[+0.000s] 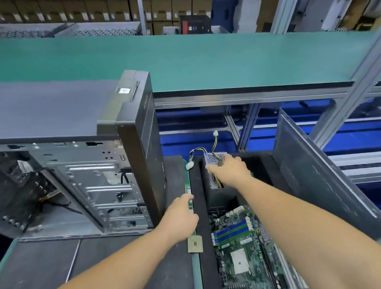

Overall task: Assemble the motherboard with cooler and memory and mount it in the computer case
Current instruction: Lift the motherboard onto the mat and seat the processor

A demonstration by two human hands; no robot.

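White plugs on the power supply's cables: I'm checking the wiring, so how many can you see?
2. One white plug sticks up on the yellow-and-black wires behind the power supply; the other white plug hangs at its left. The right hand may hide more.

Computer case (109, 173) left, motherboard (243, 249) in tray (200, 212) right, power supply (214, 165) behind motherboard

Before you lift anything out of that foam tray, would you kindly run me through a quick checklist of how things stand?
1. Left hand on the green memory stick: ok, fingers touch it; firm grip cannot tell.
2. Right hand on the silver metal power supply with yellow and black cables: ok, resting on top.
3. Green motherboard seated in the black foam tray: ok.
4. Square gold processor chip clear of both hands: ok.
5. Grey computer case side open: ok.
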